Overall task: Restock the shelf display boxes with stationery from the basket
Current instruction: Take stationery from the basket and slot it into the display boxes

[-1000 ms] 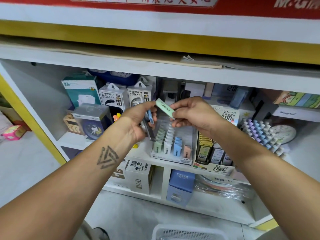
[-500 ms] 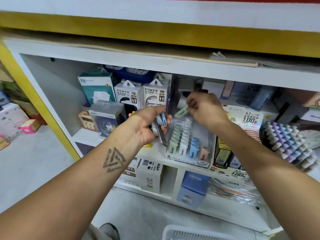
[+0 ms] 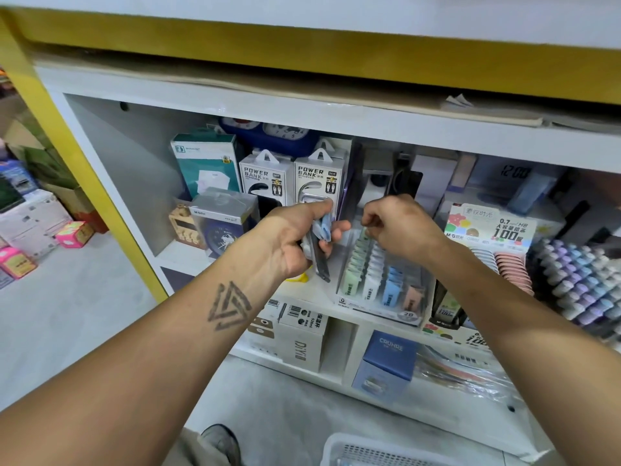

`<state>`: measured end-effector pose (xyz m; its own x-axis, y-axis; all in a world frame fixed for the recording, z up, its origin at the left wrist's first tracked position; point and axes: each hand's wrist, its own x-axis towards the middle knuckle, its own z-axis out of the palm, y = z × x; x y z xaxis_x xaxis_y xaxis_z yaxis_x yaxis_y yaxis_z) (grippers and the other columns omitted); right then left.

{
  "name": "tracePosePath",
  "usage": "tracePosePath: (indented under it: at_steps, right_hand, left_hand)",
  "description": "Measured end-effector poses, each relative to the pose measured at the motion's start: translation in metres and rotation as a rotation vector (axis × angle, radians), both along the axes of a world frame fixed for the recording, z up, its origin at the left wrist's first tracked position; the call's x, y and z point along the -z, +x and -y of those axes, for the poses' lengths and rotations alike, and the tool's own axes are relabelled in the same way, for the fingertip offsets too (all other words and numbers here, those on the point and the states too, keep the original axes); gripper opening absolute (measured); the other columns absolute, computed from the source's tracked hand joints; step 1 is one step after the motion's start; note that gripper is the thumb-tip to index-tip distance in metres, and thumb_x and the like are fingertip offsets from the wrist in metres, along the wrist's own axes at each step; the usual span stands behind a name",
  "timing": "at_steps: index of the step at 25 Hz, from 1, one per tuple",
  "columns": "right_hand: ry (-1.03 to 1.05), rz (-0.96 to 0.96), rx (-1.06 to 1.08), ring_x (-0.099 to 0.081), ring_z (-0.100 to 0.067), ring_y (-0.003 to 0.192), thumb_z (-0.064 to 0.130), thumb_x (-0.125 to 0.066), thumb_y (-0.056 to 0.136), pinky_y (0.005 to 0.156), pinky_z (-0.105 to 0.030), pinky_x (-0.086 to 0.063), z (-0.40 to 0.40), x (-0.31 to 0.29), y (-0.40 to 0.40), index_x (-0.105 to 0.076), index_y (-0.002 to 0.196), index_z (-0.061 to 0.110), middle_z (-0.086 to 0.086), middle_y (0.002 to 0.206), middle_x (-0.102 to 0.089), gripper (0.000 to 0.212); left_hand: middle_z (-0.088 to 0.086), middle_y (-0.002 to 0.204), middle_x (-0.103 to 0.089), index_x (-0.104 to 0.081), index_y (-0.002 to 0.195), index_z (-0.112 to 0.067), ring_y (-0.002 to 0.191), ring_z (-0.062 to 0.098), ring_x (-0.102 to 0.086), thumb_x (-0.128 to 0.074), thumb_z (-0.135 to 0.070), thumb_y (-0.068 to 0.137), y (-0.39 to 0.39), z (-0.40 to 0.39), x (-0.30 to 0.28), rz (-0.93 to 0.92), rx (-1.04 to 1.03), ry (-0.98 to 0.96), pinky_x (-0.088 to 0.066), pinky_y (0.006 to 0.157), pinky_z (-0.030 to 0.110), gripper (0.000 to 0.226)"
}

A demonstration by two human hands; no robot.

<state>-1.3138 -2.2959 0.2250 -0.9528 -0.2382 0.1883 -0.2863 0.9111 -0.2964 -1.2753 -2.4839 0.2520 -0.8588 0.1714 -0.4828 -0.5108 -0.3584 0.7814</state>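
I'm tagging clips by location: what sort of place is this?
Most likely a stationery shop: a display box of packaged erasers, boxed power banks with hang tabs, and racks of pastel pens fill the shelves.

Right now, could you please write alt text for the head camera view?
A right hand lowers a pale green eraser into the green row of a clear plastic display box on a white shelf, while the left hand grips several more erasers.
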Motion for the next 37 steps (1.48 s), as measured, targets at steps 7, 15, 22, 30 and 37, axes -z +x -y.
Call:
tracePosePath:
  at_steps: [7, 15, 22, 30, 37]
  right_hand:
    - [0.019, -0.027, 0.004, -0.066, -0.023, 0.081, 0.011, -0.07, 0.088, 0.079, -0.039, -0.058, -0.001, 0.002, 0.0, -0.07, 0.089, 0.019, -0.004, 0.089, -0.069, 0.009]
    - [0.007, 0.015, -0.028, -0.066, -0.02, 0.086, 0.011, -0.07, 0.089, 0.082, -0.035, -0.057, 0.003, 0.003, 0.001, -0.073, 0.094, 0.02, -0.002, 0.094, -0.07, 0.01]
    - [-0.32, 0.198, 0.027, -0.065, -0.008, 0.083, 0.012, -0.06, 0.097, 0.074, -0.026, -0.049, 0.015, -0.006, 0.011, -0.074, 0.106, 0.021, 0.006, 0.094, -0.07, 0.019]
    - [-0.937, 0.492, -0.118, -0.068, -0.015, 0.079, 0.011, -0.079, 0.082, 0.064, -0.027, -0.048, -0.01, -0.035, 0.042, -0.07, 0.114, 0.008, -0.005, 0.086, -0.076, 0.033]
    - [-1.16, 0.389, -0.026, -0.073, -0.021, 0.093, -0.001, -0.072, 0.085, 0.08, -0.029, -0.06, -0.043, -0.043, 0.053, -0.076, 0.106, 0.012, -0.01, 0.1, -0.078, 0.025]
  left_hand:
    - [0.017, 0.08, -0.069, -0.055, 0.108, -0.012, 0.045, 0.016, -0.055, -0.055, -0.019, 0.1, 0.001, -0.004, -0.001, -0.007, 0.032, -0.013, -0.035, 0.037, 0.015, 0.01]
    - [0.016, 0.082, -0.07, -0.055, 0.11, -0.012, 0.046, 0.016, -0.056, -0.057, -0.02, 0.099, 0.002, -0.002, -0.001, -0.013, 0.043, -0.022, -0.035, 0.037, 0.015, 0.013]
    - [0.015, 0.081, -0.07, -0.06, 0.106, -0.007, 0.046, 0.015, -0.06, -0.056, -0.023, 0.1, 0.004, -0.007, -0.002, -0.03, 0.102, -0.018, -0.035, 0.036, 0.014, 0.017]
    - [0.009, 0.079, -0.068, -0.065, 0.106, -0.009, 0.061, 0.016, -0.063, -0.061, -0.029, 0.097, 0.012, -0.03, -0.009, -0.077, 0.129, -0.06, -0.035, 0.036, 0.016, 0.023]
    - [0.008, 0.077, -0.07, -0.067, 0.1, -0.011, 0.053, 0.014, -0.057, -0.06, -0.03, 0.098, 0.016, -0.051, -0.007, -0.094, 0.112, -0.128, -0.032, 0.038, 0.018, 0.021]
